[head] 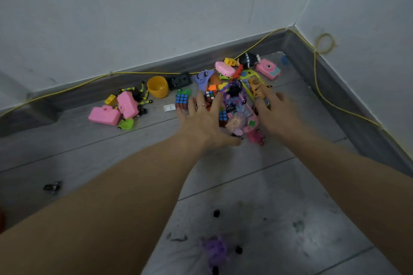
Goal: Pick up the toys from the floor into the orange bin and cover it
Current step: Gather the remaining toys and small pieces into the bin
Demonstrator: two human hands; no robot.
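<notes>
A heap of small toys (234, 98) lies on the grey floor near the room's corner. My left hand (205, 118) rests on the heap's left side, fingers spread, beside a small puzzle cube (182, 101). My right hand (274, 111) lies flat on the heap's right side, fingers apart, over an orange toy (254, 87). Between both hands sits a pink doll-like toy (238, 123). Two pink toy cameras (104, 115) and a yellow cup (157, 86) lie further left. The orange bin is out of view.
Grey skirting and a yellow cable (134, 73) run along both walls behind the toys. A pink camera (268, 69) and a dark doll (249, 59) sit in the corner. A black piece (51, 186) lies alone at left. A patterned grey cloth (257, 230) covers the near floor.
</notes>
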